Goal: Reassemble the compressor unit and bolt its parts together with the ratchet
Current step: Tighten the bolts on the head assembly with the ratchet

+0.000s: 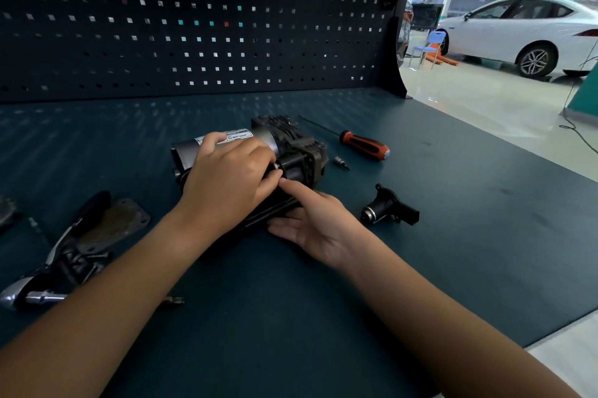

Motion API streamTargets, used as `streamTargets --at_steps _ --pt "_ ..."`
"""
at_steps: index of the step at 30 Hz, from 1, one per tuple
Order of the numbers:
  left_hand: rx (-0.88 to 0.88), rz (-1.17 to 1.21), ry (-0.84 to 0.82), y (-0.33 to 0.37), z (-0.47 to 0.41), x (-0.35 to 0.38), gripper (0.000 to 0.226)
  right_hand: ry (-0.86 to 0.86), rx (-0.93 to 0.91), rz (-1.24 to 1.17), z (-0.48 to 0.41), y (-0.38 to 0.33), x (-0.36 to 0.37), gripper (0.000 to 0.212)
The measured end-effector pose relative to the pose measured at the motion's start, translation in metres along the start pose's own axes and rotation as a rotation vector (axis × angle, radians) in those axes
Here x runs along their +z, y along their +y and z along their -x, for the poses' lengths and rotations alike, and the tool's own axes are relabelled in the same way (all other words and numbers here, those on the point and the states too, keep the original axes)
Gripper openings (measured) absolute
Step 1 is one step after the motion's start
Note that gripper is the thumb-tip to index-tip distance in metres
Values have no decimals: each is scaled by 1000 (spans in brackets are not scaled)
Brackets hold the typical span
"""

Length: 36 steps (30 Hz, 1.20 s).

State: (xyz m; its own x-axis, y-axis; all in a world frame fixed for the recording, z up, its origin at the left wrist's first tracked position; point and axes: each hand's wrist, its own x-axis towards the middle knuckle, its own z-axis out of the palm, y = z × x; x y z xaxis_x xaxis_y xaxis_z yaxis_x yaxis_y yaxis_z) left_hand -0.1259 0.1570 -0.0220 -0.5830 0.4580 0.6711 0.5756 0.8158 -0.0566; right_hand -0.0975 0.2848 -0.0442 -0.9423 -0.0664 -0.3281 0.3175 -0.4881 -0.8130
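Head view down over a dark green bench (453, 252) backed by a black pegboard (194, 25).

At mid-bench, a compressor (291, 142) lying on its side: grey motor barrel with a white label (234, 135) toward the left, black finned head toward the back right. Left hand (226, 177) draped over the barrel from the near side, fingers curled down around it, thumb tip pressed to the black body beside a small silver stud (276, 166). Right hand (318, 224) loose and mostly open at the compressor's near edge, index finger straight and touching the body just next to the left thumb, other fingers flat on the bench. Cannot tell whether anything small sits between the fingertips.

Toward the left edge, a ratchet (48, 271), chrome head toward the front, black handle angled toward the back, untouched. Partly under its handle, a worn grey plate (119, 223) with corner holes; just beside that, a few dark screws (97, 257). Near the left forearm, a small metal bit (174, 300).

Right of the compressor, a short socket (341, 162); behind it, a screwdriver (364, 145) with an orange-and-black handle, shaft pointing toward the pegboard. Near the right hand but apart from it, a black cylindrical fitting (390, 208) with a silver ring.

Beyond the bench's right edge, a white car (534, 32) and a blue chair (427, 46).
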Motion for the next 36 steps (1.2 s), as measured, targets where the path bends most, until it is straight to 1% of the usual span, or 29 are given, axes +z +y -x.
streamTargets --at_steps 4,8,12,17,21,23,26,29,31,33,36 --pt "24 -11 -67 -2 -1 -2 24 -66 4 -128 -3 3 4 45" --pt "47 3 -64 -4 -3 -2 27 -100 -5 -226 -7 8 5 48" --pt "116 37 -57 -6 -4 -4 41 -120 -35 -295 -9 10 3 49" --pt "164 11 -13 -5 -6 -7 36 -163 -21 -345 -12 11 4 55" --pt "236 -73 49 -4 -6 -6 17 -192 -15 -363 -11 11 6 58" --pt "244 -74 50 -4 -6 -6 17 -197 -13 -372 -11 11 6 59" --pt "183 -73 7 -2 -6 -9 26 -189 -20 -373 -12 11 6 60" --pt "36 -42 -105 4 -7 -15 22 -185 -29 -375 -12 11 6 58" --pt "-62 -51 -186 6 -10 -16 27 -189 -29 -372 -12 12 6 58" --pt "-110 -18 -204 5 -12 -14 33 -190 -30 -370 -12 12 7 58" --pt "-144 60 -206 6 -14 -11 32 -183 -28 -379 -11 11 7 57"
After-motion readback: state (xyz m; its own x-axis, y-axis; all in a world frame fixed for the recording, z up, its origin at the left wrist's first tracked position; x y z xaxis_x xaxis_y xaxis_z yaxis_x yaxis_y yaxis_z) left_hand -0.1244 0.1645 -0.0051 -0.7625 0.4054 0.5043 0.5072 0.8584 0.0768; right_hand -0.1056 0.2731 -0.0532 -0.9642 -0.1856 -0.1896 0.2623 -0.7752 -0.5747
